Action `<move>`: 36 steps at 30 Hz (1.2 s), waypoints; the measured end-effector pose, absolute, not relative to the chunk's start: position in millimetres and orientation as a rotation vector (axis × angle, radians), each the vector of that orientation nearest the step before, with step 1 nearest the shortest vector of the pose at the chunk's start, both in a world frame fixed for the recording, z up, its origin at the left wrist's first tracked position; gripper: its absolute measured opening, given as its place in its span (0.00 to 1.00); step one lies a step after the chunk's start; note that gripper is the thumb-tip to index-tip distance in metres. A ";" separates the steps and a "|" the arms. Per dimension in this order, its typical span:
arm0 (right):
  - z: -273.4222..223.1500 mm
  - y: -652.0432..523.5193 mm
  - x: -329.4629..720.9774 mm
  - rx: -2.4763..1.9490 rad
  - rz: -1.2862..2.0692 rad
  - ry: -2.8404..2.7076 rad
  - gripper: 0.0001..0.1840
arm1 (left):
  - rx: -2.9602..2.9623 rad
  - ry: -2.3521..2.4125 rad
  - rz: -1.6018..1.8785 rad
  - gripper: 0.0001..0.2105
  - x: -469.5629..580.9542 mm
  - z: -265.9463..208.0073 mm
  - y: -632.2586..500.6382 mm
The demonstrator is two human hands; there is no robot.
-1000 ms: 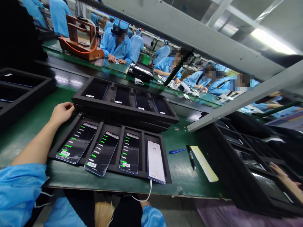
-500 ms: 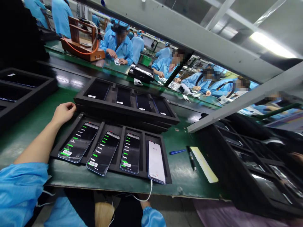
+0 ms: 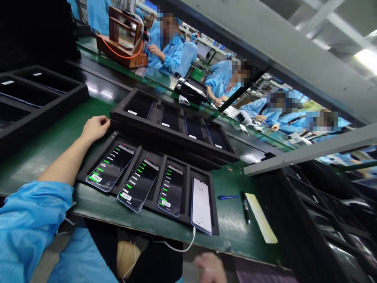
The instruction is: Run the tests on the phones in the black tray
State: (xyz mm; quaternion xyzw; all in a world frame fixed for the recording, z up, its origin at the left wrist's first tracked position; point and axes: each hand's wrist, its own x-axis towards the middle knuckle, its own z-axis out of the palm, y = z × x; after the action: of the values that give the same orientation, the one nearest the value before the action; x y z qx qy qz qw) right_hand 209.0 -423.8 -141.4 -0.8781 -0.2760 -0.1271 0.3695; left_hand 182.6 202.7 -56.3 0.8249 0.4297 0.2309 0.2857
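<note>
My left hand (image 3: 96, 128) rests beside the left end of a stack of black trays, its fingers curled together against the upper tray's (image 3: 173, 135) corner. I cannot make out anything between them. In front of the stack lies another black tray (image 3: 184, 204) with a phone (image 3: 110, 169) at its left, a tilted phone (image 3: 138, 184) overhanging the front edge, and a third phone (image 3: 171, 189), all with dark screens of white and green text. A phone with a white screen (image 3: 202, 204) has a white cable (image 3: 185, 248) plugged in. Low at the front, my right hand (image 3: 210, 268) is blurred below the table edge.
A blue pen cap (image 3: 228, 197), a black pen (image 3: 245, 208) and a yellowish strip (image 3: 261, 218) lie on the green table. More phone trays stand left (image 3: 44, 104) and right (image 3: 294, 220). A slanted grey beam (image 3: 309, 151) crosses the right side. Co-workers in blue sit beyond.
My right hand has come into view below the table's front edge. My left hand keeps its place at the tray corner. The camera view has shifted and tilted; the phones lie as before.
</note>
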 end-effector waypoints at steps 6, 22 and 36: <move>-80.1 -385.3 279.7 -2.162 -0.453 -0.701 0.34 | 2.231 1.083 0.659 0.18 179.4 -63.8 201.0; -82.1 -371.7 280.8 -2.294 -0.442 -0.437 0.43 | 2.207 1.145 0.643 0.16 187.0 -62.8 195.0; -84.2 -377.0 277.9 -2.269 -0.329 -0.475 0.43 | 2.203 1.142 0.615 0.16 186.0 -58.6 191.4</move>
State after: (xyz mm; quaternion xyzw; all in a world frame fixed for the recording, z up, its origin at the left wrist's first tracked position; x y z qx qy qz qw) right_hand 277.9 -377.0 -84.2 -0.8925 -0.1870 -0.1295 0.3895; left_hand 186.0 191.4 -58.6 0.8250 0.4279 0.2302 0.2885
